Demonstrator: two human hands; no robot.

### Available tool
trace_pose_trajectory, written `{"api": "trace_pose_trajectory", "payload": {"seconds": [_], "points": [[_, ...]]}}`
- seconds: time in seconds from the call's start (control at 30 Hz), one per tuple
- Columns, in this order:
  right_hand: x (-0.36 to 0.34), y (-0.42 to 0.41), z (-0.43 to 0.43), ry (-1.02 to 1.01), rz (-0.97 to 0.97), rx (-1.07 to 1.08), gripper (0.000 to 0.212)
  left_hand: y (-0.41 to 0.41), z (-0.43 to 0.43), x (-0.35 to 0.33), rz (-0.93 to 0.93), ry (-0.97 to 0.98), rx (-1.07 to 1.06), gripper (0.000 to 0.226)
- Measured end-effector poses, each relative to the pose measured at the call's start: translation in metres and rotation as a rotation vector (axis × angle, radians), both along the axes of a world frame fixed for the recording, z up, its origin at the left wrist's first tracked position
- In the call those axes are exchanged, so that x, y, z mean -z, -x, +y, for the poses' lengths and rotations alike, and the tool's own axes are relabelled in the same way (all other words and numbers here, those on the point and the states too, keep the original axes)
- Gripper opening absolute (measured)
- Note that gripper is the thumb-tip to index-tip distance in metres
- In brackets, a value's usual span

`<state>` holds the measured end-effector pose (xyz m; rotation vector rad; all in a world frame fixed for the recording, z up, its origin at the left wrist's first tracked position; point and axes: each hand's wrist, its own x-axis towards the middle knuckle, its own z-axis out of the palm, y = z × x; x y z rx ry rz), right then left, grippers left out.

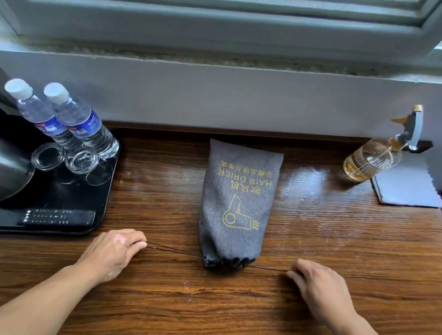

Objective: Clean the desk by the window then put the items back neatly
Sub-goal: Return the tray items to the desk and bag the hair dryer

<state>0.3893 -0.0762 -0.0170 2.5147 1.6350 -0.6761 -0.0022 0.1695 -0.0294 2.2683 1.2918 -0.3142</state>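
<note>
Wooden bench (316,253) | grey fabric hair-drier bag (238,198) lies centred | I see left hand (113,248) and right hand (317,285) pinching its thin black drawstring (173,250), one each side

One head-worn view looks forward and down, close over the table (344,257). It faces the window (234,34) beyond the far edge.
</note>
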Motion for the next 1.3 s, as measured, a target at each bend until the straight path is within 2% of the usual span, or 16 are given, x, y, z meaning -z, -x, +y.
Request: {"api": "trace_pose_trajectory", "payload": {"seconds": [0.1,0.2,0.3,0.37,0.43,0.53,0.63,1.0,1.17,1.3], "points": [[-0.007,-0.009,0.009,0.022,0.086,-0.031,0.023,-0.007,0.002,-0.008,-0.017,0.054,-0.011,0.016],[-0.022,-0.023,0.034,-0.118,0.153,0.058,0.030,-0.022,-0.005,-0.017,-0.013,-0.050,0.041,0.032],[-0.038,-0.029,0.081,-0.269,0.205,0.050,0.036,-0.055,-0.031,-0.033,-0.212,-0.114,-0.010,0.043],[-0.046,-0.026,0.118,-0.292,0.229,-0.028,0.040,-0.085,-0.055,-0.040,-0.359,-0.125,-0.021,0.050],[-0.049,-0.021,0.152,-0.269,0.228,-0.128,0.042,-0.114,-0.076,-0.043,-0.416,-0.137,-0.011,0.062],[-0.047,-0.010,0.183,-0.147,0.167,-0.244,0.042,-0.148,-0.094,-0.041,-0.355,-0.174,0.024,0.073],[-0.040,-0.006,0.186,-0.093,0.095,-0.253,0.044,-0.165,-0.097,-0.038,-0.265,-0.233,0.050,0.074],[-0.019,0.005,0.123,-0.096,-0.065,-0.175,0.045,-0.129,-0.064,-0.033,-0.229,-0.279,0.137,0.072],[-0.025,0.025,0.107,-0.115,-0.118,-0.199,0.052,-0.106,-0.034,-0.036,-0.176,-0.272,0.114,0.060],[-0.040,0.029,0.123,-0.203,-0.097,-0.179,0.038,-0.098,-0.026,-0.035,-0.232,-0.204,0.072,0.058]]}}
